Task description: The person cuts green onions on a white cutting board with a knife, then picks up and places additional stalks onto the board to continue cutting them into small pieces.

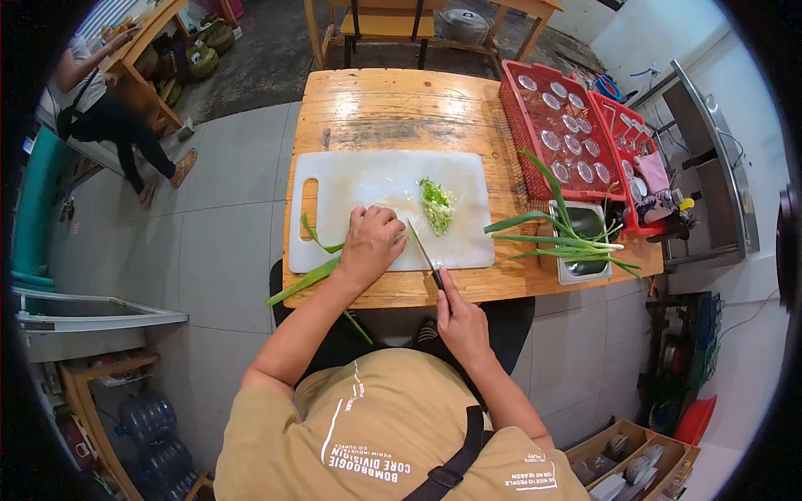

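On the white cutting board (376, 171) my left hand (370, 242) is closed over green onions. Their long green leaves (305, 281) trail out to the left, past the board and over the table's front edge. My right hand (461, 317) grips a knife (423, 249) by its black handle, the blade pointing up and left, just right of my left fingers. A small pile of chopped green onion (436, 206) lies on the board's right half. More whole green onions (576, 242) rest across a metal container (585, 269) to the right.
The board lies on a wooden table (376, 100). A red crate (522, 146) of upturned glasses stands at its right, with another red basket (631, 159) beside it. Another person (100, 100) stands at the far left by a wooden counter. A chair (388, 25) is beyond the table.
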`<state>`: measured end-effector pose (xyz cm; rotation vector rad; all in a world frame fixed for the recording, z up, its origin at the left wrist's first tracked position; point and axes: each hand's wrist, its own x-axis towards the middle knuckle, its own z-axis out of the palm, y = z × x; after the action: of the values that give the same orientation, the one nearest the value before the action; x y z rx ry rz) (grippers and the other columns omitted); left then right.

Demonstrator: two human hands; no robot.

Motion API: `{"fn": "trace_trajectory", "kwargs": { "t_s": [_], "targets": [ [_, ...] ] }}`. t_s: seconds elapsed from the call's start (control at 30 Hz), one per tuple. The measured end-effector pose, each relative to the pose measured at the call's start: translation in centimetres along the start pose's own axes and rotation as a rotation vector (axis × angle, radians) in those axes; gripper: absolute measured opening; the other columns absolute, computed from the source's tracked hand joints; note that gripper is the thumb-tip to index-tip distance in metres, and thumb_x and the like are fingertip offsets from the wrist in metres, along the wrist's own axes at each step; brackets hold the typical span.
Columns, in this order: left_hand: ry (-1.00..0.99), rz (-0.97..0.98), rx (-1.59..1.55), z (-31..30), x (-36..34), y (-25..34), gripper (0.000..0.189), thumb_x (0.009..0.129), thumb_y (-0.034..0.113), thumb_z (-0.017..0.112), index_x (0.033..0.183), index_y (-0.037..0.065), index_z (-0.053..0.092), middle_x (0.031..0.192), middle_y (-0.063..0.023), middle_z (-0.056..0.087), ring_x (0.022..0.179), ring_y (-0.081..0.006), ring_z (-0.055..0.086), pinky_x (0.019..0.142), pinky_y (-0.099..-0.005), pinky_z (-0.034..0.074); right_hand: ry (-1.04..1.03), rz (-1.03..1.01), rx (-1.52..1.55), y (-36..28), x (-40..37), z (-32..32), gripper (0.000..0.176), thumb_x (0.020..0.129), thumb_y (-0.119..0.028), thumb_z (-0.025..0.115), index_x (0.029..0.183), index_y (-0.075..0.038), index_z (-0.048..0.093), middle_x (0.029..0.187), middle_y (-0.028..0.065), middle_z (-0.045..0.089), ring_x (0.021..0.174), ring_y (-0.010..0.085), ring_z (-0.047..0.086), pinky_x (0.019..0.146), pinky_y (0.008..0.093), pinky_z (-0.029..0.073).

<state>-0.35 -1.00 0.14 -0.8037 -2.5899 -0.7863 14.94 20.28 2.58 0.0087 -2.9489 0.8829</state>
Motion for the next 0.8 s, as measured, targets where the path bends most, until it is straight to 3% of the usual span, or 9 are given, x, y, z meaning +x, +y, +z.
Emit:
{"fn": "trace_trajectory", "kwargs": {
  "t_s": [0.4,0.8],
  "targets": [
    [0.010,-0.002,-0.007,0.1,0.1,-0.1,0.013,0.088,0.018,0.084,0.096,0.012,0.077,0.108,-0.0043,0.069,0.113,-0.0249,0.063,0.104,-0.0448,0.042,-0.087,0.040,0.133,-0.5,-1.0,-1.7,0.055,0.113,-0.022,0.060,0.166,-0.015,0.051,0.082,0.0250,0.073,0.069,0.0450,0.072,0.065,0.0545,0.057],
    [-0.008,-0.030,-0.024,-0.1,0.3,0.3,0.014,0.088,0.015,0.085,0.099,0.009,0.079,0.109,-0.0060,0.071,0.114,-0.0271,0.065,0.106,-0.0455,0.045,-0.033,0.001,0.027,-1.0,-0.1,0.2,0.054,0.112,-0.019,0.062,0.165,-0.018,0.053,0.078,0.0225,0.073,0.064,0.0419,0.071,0.061,0.0521,0.057]
  ]
}}
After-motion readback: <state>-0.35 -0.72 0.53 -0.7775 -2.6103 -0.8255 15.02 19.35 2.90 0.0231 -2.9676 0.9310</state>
